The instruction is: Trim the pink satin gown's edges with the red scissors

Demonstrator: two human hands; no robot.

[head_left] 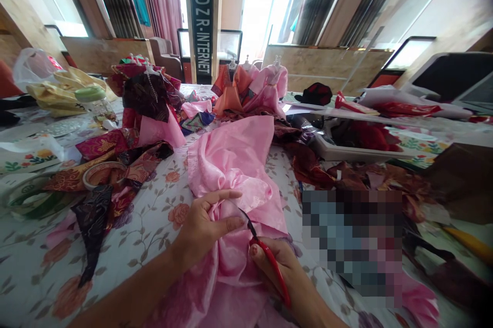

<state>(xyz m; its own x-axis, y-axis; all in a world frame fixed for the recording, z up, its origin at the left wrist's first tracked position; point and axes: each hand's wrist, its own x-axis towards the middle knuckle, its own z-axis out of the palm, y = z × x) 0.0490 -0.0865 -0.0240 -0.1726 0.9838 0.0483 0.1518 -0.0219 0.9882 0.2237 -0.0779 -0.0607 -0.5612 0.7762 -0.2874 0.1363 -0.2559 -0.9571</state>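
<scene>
Gripping noted first: my right hand point(283, 269) is closed round the red handles of the scissors point(265, 255), with the dark blades pointing up and away from me. I cannot tell whether the blades are parted. Their tips sit at a fold of the pink cloth point(234, 158).

My left hand point(206, 225) is clamped on that same fold, thumb against forefinger, just beside the blade tips. The other fingers are spread over the bunched part.

The cloth lies mid-table. Its gathered end is at the near edge under both hands, and the rest fans out toward the far edge.

Judgement on the cut:
- The satin looks slippery and is bunched, so the left hand should pull the fold taut and flat.
- Only one layer should sit between the blades.
- The left fingertips should stay clear of the tips.
- Short snips, since a long stroke may wander on the folds.

Surroundings:
- The table point(154, 225) has a flowered cover.
- Brocade scraps point(115, 156) and a tape roll point(100, 174) are toward the left edge, apart from the cloth.
- Small dressed dolls point(265, 81) stand at the far edge.
- A white tray point(339, 153) is toward the right, near the cloth.
</scene>
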